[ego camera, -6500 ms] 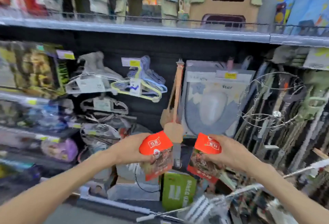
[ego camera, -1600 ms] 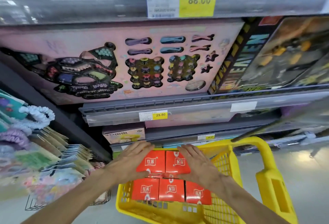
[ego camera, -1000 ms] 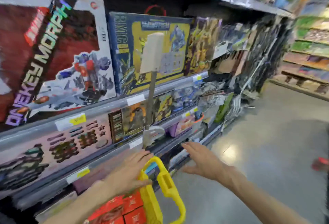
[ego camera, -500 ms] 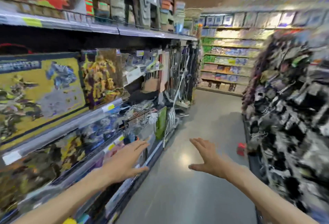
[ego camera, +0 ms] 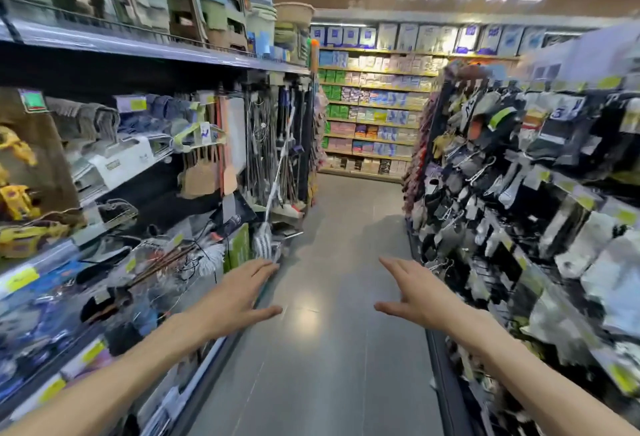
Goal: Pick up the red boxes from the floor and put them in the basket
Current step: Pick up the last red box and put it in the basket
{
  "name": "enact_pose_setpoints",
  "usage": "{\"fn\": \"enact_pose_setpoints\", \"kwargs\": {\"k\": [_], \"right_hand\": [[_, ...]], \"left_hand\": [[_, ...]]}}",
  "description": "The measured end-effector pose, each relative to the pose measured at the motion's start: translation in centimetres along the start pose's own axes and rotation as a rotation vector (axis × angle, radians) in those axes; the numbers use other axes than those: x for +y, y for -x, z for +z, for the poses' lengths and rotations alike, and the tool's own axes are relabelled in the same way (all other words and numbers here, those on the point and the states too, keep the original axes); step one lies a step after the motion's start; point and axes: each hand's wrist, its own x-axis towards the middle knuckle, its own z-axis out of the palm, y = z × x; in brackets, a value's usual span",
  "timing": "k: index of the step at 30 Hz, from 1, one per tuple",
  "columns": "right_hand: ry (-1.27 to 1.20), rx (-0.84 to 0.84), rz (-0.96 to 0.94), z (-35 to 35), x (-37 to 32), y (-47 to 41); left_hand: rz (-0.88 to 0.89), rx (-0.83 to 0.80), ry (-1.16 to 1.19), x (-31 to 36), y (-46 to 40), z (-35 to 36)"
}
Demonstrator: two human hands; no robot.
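Note:
Both of my hands reach forward over the grey aisle floor (ego camera: 322,349) with nothing in them. My left hand (ego camera: 239,295) is open, palm down, fingers spread, close to the lower shelves on the left. My right hand (ego camera: 419,293) is open too, fingers pointing ahead and thumb out, near the foot of the right-hand rack. No red box and no yellow basket show in this view.
Shelves of toys, hangers and brushes (ego camera: 121,176) line the left. Mops and brooms (ego camera: 277,172) lean further along. A rack of hanging socks (ego camera: 512,176) fills the right. Stocked shelves (ego camera: 374,113) close the aisle's far end.
I put two red boxes into the yellow basket, let go, and my view swung right along the aisle. The basket and the red box by the right rack have left view.

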Motion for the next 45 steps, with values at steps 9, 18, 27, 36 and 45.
{"fn": "enact_pose_setpoints", "kwargs": {"k": [9, 18, 27, 36, 45], "right_hand": [[-0.011, 0.025, 0.156, 3.1, 12.8, -17.0], [-0.006, 0.029, 0.252, 8.2, 27.6, -32.5], [-0.005, 0.028, 0.287, 11.8, 45.7, -49.4], [0.011, 0.011, 0.296, 15.2, 59.2, -68.0], [-0.013, 0.021, 0.511, 20.3, 70.6, -81.9]], "left_hand": [[0.087, 0.000, 0.050, -10.0, -23.8, 5.0], [0.209, -0.060, 0.054, -17.5, -47.6, 13.2], [0.221, -0.078, 0.088, -23.4, -71.9, 21.0], [0.219, -0.092, 0.120, -31.9, -93.3, 26.3], [0.393, -0.177, 0.140, -40.1, -117.0, 33.7]]}}
